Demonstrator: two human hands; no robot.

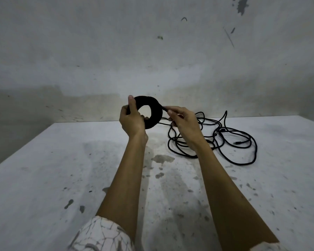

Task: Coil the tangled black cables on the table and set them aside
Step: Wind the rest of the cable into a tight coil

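Nearest, two bare forearms rise from patterned sleeves (101, 234) over a stained grey surface (62, 160). The left hand (131, 117) grips the left side of a thick black coil (153, 110) held upright in the air, thumb pressed up along the front of the turns and fingers curled behind. The right hand (182, 117) pinches the cable where it leaves the coil's right edge, fingers curled round the strand.

Beyond the right wrist, the loose cable (225, 140) lies in a tangle of crossing loops on the surface, with a plug end (237, 142) showing near its right side. A strand seems to run from under the coil back into that heap.

The risk, as I judge it, lies in the tangle: pulling in the next length could draw a crossing tight into a knot, or drag the whole heap along the surface. A plug could snag in a loop. The coil is bulky for one hand; if the left thumb slackens while the right hand reaches for slack, the outer turns may spring off and undo the winding. Twist building in the fed strand could also kink it.
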